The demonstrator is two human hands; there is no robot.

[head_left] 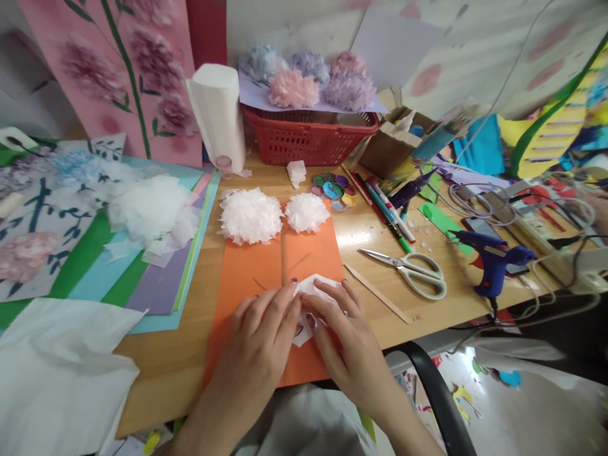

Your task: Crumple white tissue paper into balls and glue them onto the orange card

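My left hand [263, 332] and my right hand [349, 326] meet over a small white paper piece [320, 283] on the orange sheet [247, 266]. The fingertips of both hands pinch and press the paper, covering much of it. Two fluffy white paper flowers, a larger one [251, 215] at the left and a smaller one [307, 212] at the right, sit on the far end of the sheet. Between them and my hands, dark drawn stem lines [284, 253] run down the orange surface.
Right of the sheet lie a wooden stick [377, 293], scissors [408, 269], markers [392, 215] and a blue glue gun [491, 259]. Behind stand a red basket [308, 139] and a paper roll [217, 114]. White tissue [149, 212] is heaped on coloured paper at the left.
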